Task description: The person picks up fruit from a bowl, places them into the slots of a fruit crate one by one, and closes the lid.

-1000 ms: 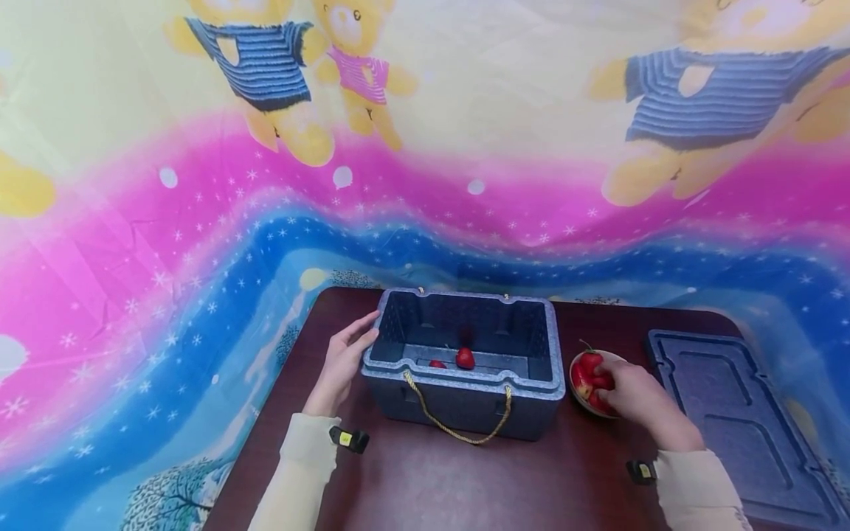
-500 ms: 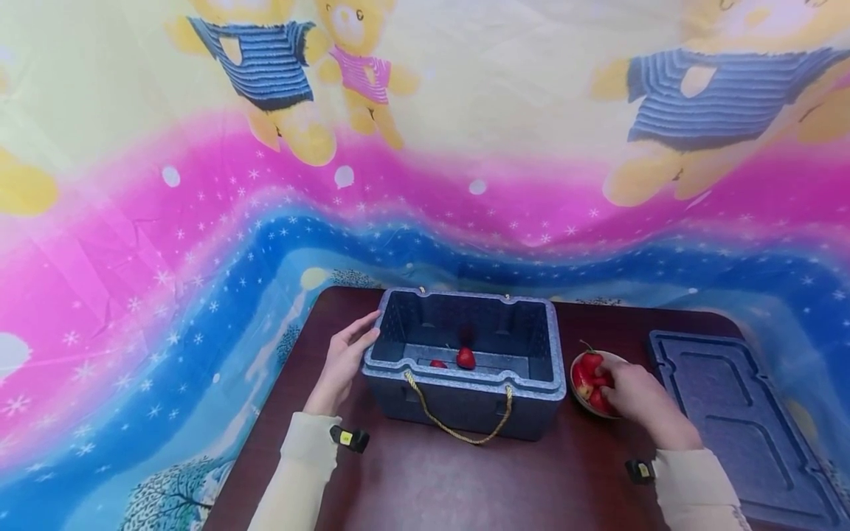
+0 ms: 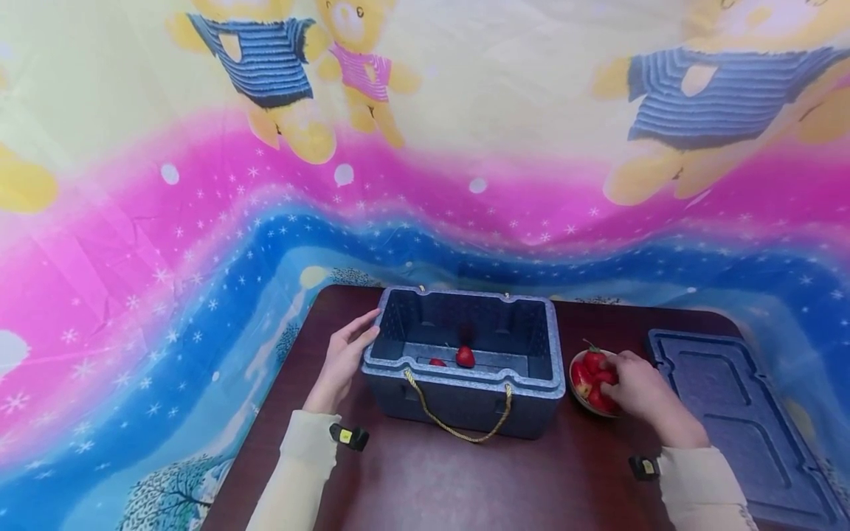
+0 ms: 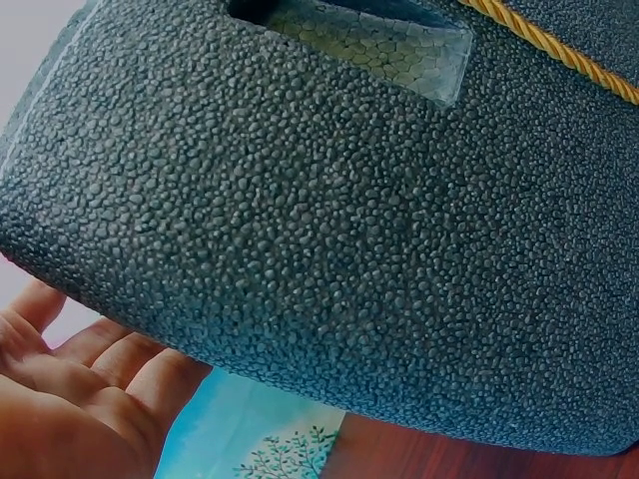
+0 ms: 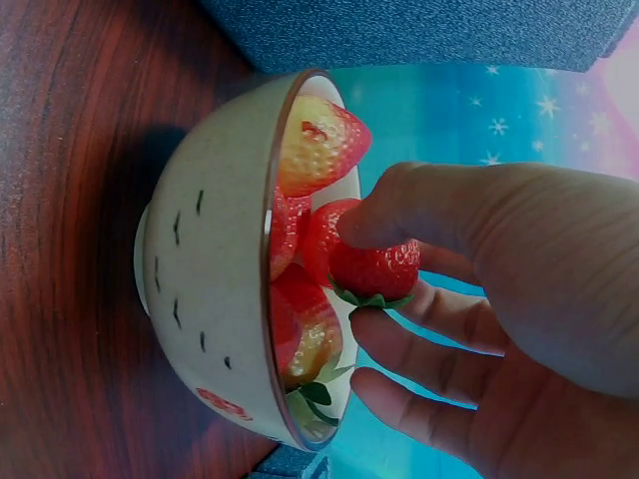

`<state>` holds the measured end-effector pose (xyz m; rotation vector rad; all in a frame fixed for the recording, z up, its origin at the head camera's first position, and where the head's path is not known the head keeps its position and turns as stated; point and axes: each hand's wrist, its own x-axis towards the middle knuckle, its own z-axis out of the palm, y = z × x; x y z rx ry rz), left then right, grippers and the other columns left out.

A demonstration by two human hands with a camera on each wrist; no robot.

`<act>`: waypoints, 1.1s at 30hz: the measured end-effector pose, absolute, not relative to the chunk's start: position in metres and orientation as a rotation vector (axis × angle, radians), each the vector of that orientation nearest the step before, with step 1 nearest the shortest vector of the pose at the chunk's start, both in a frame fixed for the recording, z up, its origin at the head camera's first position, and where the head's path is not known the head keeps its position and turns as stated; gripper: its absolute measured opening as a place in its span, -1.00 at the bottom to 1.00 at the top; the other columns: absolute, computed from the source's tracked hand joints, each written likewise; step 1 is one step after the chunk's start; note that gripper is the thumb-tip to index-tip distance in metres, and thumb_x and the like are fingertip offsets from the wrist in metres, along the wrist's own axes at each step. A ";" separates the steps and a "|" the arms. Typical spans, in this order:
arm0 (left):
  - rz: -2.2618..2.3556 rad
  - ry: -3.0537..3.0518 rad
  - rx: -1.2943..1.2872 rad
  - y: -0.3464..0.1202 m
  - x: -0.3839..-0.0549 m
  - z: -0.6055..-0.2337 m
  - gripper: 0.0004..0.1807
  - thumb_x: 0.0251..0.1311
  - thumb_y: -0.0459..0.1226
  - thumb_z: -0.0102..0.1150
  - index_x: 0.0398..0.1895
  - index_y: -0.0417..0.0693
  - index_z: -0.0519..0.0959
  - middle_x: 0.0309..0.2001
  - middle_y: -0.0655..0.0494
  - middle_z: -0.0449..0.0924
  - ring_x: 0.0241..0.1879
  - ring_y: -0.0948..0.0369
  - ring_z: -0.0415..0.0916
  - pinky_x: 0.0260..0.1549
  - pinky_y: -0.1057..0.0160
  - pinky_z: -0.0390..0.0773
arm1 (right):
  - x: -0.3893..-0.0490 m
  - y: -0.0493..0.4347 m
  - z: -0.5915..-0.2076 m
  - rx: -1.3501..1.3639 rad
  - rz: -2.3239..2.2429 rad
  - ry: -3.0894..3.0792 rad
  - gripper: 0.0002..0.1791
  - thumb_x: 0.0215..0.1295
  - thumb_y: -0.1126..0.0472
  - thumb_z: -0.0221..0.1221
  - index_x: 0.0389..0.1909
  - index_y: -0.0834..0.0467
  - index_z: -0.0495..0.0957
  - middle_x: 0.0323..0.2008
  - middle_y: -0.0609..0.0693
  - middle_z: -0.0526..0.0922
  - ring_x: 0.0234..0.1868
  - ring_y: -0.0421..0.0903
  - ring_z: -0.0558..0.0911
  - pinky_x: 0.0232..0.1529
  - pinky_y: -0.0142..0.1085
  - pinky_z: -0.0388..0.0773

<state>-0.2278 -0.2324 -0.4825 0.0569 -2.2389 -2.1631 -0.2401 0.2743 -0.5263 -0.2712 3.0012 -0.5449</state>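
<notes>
Against the left side of the dark foam box (image 3: 458,407), my left hand (image 3: 340,363) rests with its fingers fairly straight; the left wrist view shows them by the box's pebbled wall (image 4: 329,230). My right hand (image 3: 643,391) is over a small cream bowl (image 5: 210,259) of strawberries to the right of the box. Between thumb and fingers it pinches a red strawberry (image 5: 374,267) with green leaves, at the bowl's mouth. Several other strawberries (image 5: 315,145), some part yellow, lie in the bowl. Inside the box sit a strawberry (image 3: 465,357) and another, partly hidden red one (image 3: 437,363).
The box's lid (image 3: 724,413) lies flat on the table's right side. A gold rope handle (image 3: 458,435) hangs down the box's front. Behind the brown table (image 3: 458,487) hangs a printed cloth (image 3: 425,184) with bears.
My right hand has shifted slightly at the bowl, its fingers moving back a little to the right, and a leafy strawberry top there has turned. My left hand stays in place.
</notes>
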 end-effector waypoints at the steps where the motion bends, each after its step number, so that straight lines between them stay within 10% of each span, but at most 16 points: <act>1: -2.162 -2.238 0.060 -0.233 -0.228 -0.483 -0.53 0.42 -0.15 0.21 0.36 0.00 0.52 0.41 0.03 0.40 0.38 0.11 0.30 0.38 0.01 0.23 | -0.240 0.275 -0.526 -0.272 -0.553 2.999 -0.50 0.06 0.28 0.47 0.00 0.42 0.59 -0.22 0.25 0.57 -0.24 0.15 0.58 -0.30 0.03 0.68; 33: -2.170 -2.217 0.075 -0.232 -0.230 -0.484 -0.53 0.41 -0.18 0.22 0.35 -0.02 0.53 0.40 0.03 0.41 0.39 0.11 0.30 0.38 0.02 0.21 | -0.238 0.270 -0.514 -0.312 -0.704 3.007 -0.70 0.12 0.31 0.43 -0.15 0.29 0.61 -0.23 0.28 0.66 -0.30 0.10 0.65 -0.43 -0.07 0.68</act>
